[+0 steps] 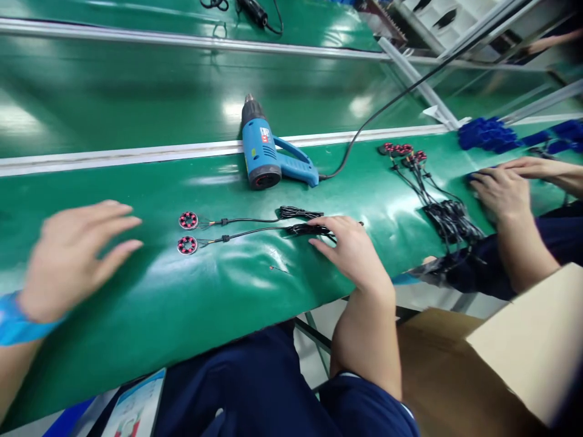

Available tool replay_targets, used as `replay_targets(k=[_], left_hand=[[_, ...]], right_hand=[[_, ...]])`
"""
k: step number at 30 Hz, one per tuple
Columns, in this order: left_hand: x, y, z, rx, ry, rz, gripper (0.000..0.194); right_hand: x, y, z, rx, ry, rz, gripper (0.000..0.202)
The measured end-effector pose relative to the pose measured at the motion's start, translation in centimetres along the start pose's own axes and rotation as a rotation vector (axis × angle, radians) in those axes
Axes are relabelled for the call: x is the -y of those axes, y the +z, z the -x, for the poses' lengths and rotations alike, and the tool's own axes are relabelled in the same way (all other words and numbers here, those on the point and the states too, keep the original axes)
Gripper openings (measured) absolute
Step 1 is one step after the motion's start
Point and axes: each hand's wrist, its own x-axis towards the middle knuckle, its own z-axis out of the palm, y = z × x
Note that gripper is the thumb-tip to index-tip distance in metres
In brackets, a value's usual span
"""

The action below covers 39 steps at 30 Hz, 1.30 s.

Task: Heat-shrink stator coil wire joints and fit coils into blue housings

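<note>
While left hand point(75, 261) hovers, fingers apart | right hand point(355, 252) sits at cable point(299, 229), grip unclear | arranging, seemingly; lifting calls for pinching

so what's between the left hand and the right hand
In the head view, two rings, their black cables and a small loose piece lie there.

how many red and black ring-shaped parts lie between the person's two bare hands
2: far red-and-black ring and near red-and-black ring, both on the green tabletop, closer to the left hand than the right hand.
</note>
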Motion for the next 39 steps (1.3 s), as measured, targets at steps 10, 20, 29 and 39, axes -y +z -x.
replay_targets(k=[10,20,29,39], left_hand=[[-2.5,5.1,-1.3,0.097,0.233,-0.01,0.013],[-2.7,5.0,-1.7,0.098,0.242,-0.057,0.012],[-2.7,5.3,-1.4,0.093,0.171,0.022,0.011],[-3.4,6.1,-1.9,0.07,0.095,0.008,0.028]], right_hand=[[1.3,-1.4,0.6,-0.068,0.15,-0.155,0.024],[-0.7,0.3,-2.1,0.138,0.406,0.092,0.081],[-0.2,2.6,-1.4,-0.246,0.327,0.359,0.05],[12.7,3.1,-7.3,0.019,-0.316,-0.267,0.013]])
